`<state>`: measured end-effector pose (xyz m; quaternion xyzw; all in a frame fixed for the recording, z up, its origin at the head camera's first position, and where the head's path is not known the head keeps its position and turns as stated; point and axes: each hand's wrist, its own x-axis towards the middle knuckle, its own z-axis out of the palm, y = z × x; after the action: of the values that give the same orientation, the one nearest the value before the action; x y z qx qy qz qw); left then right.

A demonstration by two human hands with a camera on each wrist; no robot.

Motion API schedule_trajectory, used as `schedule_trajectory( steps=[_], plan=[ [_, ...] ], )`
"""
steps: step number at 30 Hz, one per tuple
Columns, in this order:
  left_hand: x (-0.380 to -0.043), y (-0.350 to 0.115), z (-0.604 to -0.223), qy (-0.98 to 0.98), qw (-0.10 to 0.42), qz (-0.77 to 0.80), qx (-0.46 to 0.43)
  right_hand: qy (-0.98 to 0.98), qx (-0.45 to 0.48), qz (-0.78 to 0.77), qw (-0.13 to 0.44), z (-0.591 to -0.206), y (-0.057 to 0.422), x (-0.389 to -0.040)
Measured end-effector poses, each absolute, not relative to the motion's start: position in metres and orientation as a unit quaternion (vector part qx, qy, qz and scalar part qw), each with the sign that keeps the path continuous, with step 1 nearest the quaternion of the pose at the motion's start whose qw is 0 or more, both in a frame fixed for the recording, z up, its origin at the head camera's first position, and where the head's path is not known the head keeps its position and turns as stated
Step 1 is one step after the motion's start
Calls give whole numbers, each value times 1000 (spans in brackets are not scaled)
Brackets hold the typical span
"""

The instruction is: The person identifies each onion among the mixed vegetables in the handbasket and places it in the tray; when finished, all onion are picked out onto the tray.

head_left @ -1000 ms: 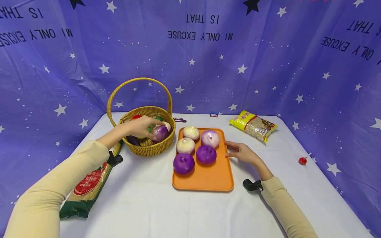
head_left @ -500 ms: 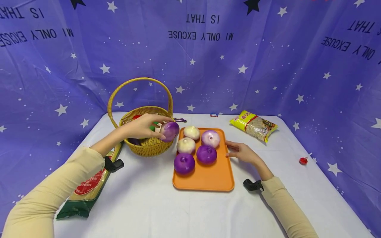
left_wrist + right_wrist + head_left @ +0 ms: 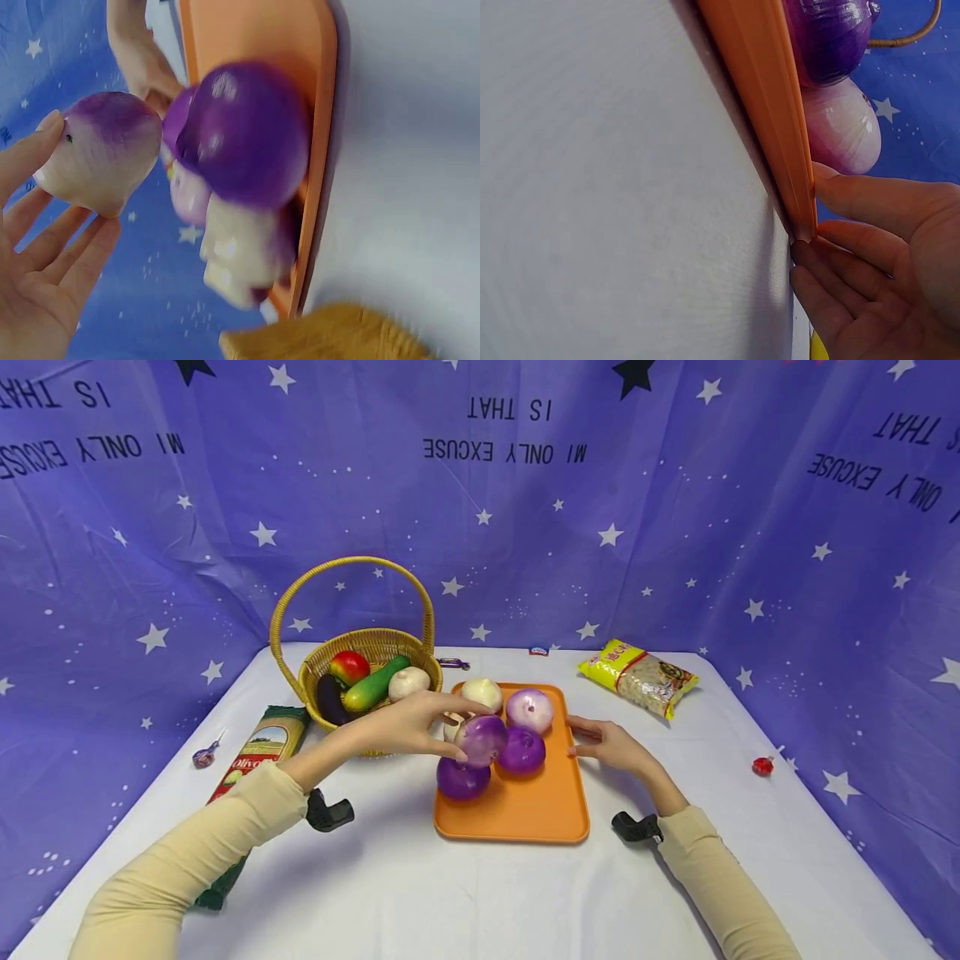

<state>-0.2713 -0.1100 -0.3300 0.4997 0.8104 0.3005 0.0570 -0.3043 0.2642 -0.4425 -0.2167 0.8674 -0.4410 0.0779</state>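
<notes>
My left hand (image 3: 405, 725) holds a purple-and-white onion (image 3: 486, 742) between thumb and fingers, over the left side of an orange tray (image 3: 536, 814). In the left wrist view, this onion (image 3: 105, 154) shows a purple top and a pale, pointed base. On the tray sit a dark purple onion (image 3: 462, 781) at the front left, another dark purple onion (image 3: 522, 752) beside it, a pinkish-white onion (image 3: 529, 710) behind, and a white onion (image 3: 482, 693) at the back left. A second white one is mostly hidden. My right hand (image 3: 615, 746) touches the tray's right edge with thumb and fingertips.
A wicker basket (image 3: 352, 558) at the back left contains an eggplant (image 3: 331, 700), a red-yellow fruit (image 3: 349, 667), a green-yellow cucumber-like vegetable (image 3: 377, 683) and a white bulb (image 3: 408, 682). A pasta bag (image 3: 262, 747), a yellow-topped food bag (image 3: 637, 677) and small wrapped candies lie around.
My left hand has lifted the purple-and-white onion out of the basket and carried it right, over the tray. My right hand has stayed at the tray's edge.
</notes>
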Motion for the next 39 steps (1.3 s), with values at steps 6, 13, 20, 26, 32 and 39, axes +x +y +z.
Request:
schedule_trajectory(
  steps=[6, 13, 20, 26, 32, 39],
  plan=[
    [-264, -86, -354, 790, 72, 308, 525, 864, -222, -446, 73, -445, 264, -304],
    [-254, -63, -365, 797, 81, 258, 539, 861, -235, -445, 69, -448, 264, -305],
    [-258, -53, -376, 801, 87, 245, 540, 867, -227, -438, 68, -448, 266, -306],
    [-263, -51, -383, 804, 94, 246, 533, 861, -228, -448, 75, -445, 265, -305],
    [-270, -50, -387, 815, 94, 246, 516, 856, -229, -457, 78, -445, 265, -306],
    [-281, -52, -386, 818, 61, 232, 523, 861, -220, -450, 82, -446, 264, -306]
  ],
)
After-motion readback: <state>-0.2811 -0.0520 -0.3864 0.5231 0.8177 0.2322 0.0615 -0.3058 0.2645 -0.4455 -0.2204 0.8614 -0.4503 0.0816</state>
